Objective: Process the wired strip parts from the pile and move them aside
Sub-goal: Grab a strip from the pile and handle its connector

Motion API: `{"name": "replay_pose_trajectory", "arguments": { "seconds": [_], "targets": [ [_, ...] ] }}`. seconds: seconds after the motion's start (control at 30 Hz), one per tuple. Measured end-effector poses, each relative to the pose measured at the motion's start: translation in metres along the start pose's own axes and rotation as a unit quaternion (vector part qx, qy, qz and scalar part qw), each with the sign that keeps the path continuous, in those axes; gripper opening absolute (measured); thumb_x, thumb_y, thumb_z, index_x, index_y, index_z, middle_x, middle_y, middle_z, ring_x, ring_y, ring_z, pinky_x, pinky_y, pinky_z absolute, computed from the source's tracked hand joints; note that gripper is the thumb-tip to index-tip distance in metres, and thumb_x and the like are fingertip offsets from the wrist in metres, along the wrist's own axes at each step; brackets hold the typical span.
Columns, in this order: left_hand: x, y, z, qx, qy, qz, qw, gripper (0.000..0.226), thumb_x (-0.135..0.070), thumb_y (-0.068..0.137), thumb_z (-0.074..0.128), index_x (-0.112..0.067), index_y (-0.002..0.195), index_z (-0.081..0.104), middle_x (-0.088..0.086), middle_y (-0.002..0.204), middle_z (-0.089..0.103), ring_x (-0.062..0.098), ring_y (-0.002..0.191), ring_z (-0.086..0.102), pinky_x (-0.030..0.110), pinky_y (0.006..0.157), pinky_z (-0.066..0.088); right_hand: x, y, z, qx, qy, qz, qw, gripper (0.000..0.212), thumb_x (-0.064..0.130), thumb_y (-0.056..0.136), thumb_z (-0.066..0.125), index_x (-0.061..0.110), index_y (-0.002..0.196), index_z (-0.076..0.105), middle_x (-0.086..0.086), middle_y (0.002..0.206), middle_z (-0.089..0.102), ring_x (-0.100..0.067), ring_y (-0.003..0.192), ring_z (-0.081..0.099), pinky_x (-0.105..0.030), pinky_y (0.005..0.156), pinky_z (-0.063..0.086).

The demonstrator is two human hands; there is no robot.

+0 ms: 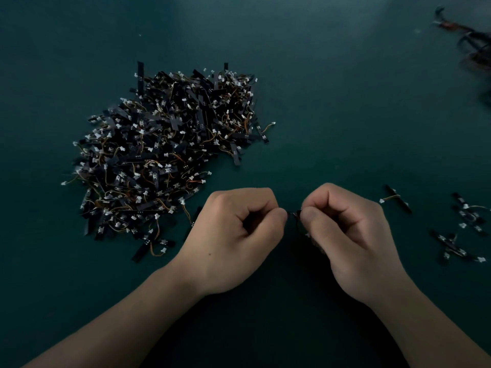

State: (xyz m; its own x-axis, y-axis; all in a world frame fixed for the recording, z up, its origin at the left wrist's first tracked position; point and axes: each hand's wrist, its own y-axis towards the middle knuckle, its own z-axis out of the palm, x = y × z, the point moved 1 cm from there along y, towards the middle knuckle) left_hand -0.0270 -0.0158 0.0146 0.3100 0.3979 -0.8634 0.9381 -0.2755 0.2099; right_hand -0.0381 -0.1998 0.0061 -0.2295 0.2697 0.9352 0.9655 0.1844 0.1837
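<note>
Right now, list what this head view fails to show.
Only a wire stub of the held part shows; curled fingers of left hand and right hand hide the rest.
Dark tangle, far right: blurred, cut by the frame edge.
Pile: single parts too small and dim to count.

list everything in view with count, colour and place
table: one, dark green, under everything
pile: one, many black strips with white plugs and orange-yellow wires, left of centre
set-aside parts: several, black and white, near right edge
blurred heap: one, dark with reddish bits, top right corner; cannot tell what
held part: one, dark, mostly hidden, between the fingertips
left grip: one, pinching the held part, bottom centre
right grip: one, pinching its other end, beside the left
</note>
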Motion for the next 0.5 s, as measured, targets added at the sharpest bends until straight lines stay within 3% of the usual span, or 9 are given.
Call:
{"name": "replay_pose_trajectory", "arguments": {
  "seconds": [0.23,0.5],
  "targets": [
    [-0.0006,0.0003,-0.0014,0.004,-0.011,0.007,1.000,0.031,-0.013,0.092,0.059,-0.009,0.062,0.052,0.002,0.056,0.046,0.018,0.052,0.042,0.033,0.050,0.036,0.0002,-0.0005,-0.0009,0.013,0.000,-0.018,1.000,0.017,0.032,0.095,0.058,0.033,0.079,0.062,-0.006,0.060,0.054,-0.016,0.047,0.044,-0.030,0.042,0.035],
    [-0.0005,-0.0011,-0.0028,0.005,-0.035,0.019,0.999,0.031,-0.016,0.093,0.055,-0.010,0.063,0.049,-0.002,0.056,0.044,0.011,0.053,0.039,0.024,0.051,0.033,0.0026,-0.0015,-0.0011,0.012,-0.008,-0.029,0.999,0.016,0.031,0.096,0.061,0.032,0.081,0.065,-0.005,0.063,0.059,-0.018,0.049,0.049,-0.029,0.042,0.038]
  ]
}}
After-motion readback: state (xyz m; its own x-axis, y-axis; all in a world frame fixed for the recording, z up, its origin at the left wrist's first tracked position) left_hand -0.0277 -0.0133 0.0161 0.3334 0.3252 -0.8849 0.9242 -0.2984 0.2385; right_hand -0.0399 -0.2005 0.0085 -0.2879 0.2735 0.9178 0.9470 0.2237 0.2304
